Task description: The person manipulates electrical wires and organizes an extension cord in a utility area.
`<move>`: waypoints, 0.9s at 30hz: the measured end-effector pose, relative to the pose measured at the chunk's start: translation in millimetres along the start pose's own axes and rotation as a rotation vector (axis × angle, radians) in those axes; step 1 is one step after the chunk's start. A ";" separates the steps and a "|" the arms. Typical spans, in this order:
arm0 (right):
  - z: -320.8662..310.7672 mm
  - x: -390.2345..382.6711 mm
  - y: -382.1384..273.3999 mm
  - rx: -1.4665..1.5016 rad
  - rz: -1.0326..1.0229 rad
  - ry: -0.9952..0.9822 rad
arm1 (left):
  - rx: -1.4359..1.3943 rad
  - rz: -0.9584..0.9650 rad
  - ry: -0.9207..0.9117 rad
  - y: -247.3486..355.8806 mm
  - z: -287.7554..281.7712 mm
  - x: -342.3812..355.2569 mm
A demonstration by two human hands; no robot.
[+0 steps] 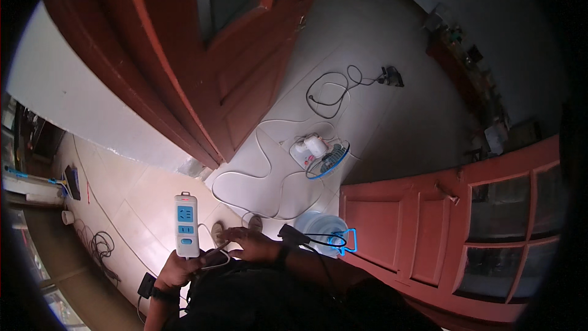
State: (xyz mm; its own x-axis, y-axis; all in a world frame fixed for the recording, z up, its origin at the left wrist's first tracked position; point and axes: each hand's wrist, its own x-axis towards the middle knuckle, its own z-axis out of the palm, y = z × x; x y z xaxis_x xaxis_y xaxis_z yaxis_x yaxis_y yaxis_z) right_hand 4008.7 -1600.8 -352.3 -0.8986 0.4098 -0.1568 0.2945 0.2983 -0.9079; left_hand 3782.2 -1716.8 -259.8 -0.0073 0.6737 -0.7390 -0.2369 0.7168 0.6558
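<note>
A white power strip (186, 224) with blue socket panels and a small red light stands upright in my left hand (177, 270), gripped at its lower end. Beside it, my right hand (254, 246) has its fingers curled in close to the left. A thin strip-like thing spans the gap between the hands; its kind is unclear. The white cord (215, 265) loops just under the right fingers. Dark bands circle both wrists, with a black box on a cable at each. Below the hands the black clothing hides the rest of the cord.
A fan (327, 158) with a blue-rimmed guard lies on the tiled floor amid loops of white cable. Farther off is a dark device (391, 77) with a black cord. A clear blue water jug (320, 224) stands right, by a red door (392, 227); another red door (245, 86) is ahead.
</note>
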 end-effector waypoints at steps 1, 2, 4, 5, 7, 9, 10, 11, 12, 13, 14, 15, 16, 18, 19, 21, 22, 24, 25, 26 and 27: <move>7.6 1.5 1.7 0.049 0.039 -0.101 | -0.063 0.046 0.029 -1.0 2.5 -10.2; 11.6 4.9 -5.9 0.098 0.078 -0.204 | -0.069 0.046 0.034 -3.5 -3.3 -20.6; 20.0 6.1 -22.2 0.089 0.055 -0.187 | -0.221 0.063 0.031 -13.3 -17.8 -39.3; 33.4 6.2 -18.2 0.087 0.098 -0.164 | -0.274 0.066 0.015 -20.2 -30.3 -49.3; 54.3 4.9 -13.6 0.090 0.048 -0.072 | -0.387 0.234 0.053 -37.2 -55.7 -73.2; 65.2 7.1 -21.4 0.010 0.065 -0.085 | -0.550 0.449 0.087 -57.5 -96.8 -96.8; 72.2 5.7 -23.8 -0.035 0.101 -0.104 | -0.655 0.499 0.142 -81.0 -129.2 -110.1; 78.9 2.1 -25.8 -0.061 0.144 -0.112 | -0.652 0.651 0.143 -80.3 -148.6 -123.5; 87.3 -1.4 -27.1 -0.086 0.183 -0.118 | -0.705 0.752 0.137 -84.4 -169.5 -138.7; 100.0 -5.0 -25.8 -0.163 0.215 -0.130 | -0.718 0.840 0.218 -105.1 -199.9 -152.0; 107.1 -5.1 -29.0 -0.166 0.239 -0.183 | -0.768 0.847 0.200 -114.6 -224.3 -170.1; 119.9 -7.5 -31.9 -0.199 0.280 -0.163 | -0.809 0.879 0.209 -127.3 -247.3 -185.0; 135.2 -7.4 -35.8 -0.231 0.321 -0.143 | -0.850 0.911 0.219 -142.2 -269.4 -198.1; 163.4 6.1 -58.5 -0.213 0.283 -0.109 | -0.898 0.858 0.251 -175.4 -295.8 -217.7; 180.9 17.5 -70.5 -0.180 0.263 -0.062 | -0.840 0.791 0.284 -192.9 -304.2 -223.2; 212.8 51.9 -102.2 -0.076 0.181 0.053 | -0.737 0.655 0.397 -201.6 -299.2 -228.8; 225.5 72.7 -133.0 -0.055 0.117 0.091 | -0.647 0.595 0.364 -226.1 -311.1 -229.4; 252.9 110.1 -164.9 -0.007 -0.002 0.085 | -0.680 0.432 0.389 -222.3 -294.9 -218.0; 264.2 127.5 -183.7 0.014 -0.038 0.040 | -0.653 0.385 0.386 -216.1 -289.6 -213.8; 272.5 142.9 -202.8 0.033 -0.073 -0.004 | -0.684 0.297 0.346 -201.3 -281.5 -211.8; 282.7 155.1 -214.7 0.023 -0.099 -0.050 | -0.731 0.286 0.334 -193.7 -277.9 -208.4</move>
State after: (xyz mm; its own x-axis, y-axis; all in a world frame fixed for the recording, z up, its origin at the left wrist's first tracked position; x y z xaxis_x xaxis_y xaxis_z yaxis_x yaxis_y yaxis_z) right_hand 3714.2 -1845.0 -291.6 -0.9383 0.3354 -0.0846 0.1963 0.3147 -0.9287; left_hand 3559.6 -2046.0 -275.8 -0.4219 0.6403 -0.6419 -0.7488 0.1532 0.6449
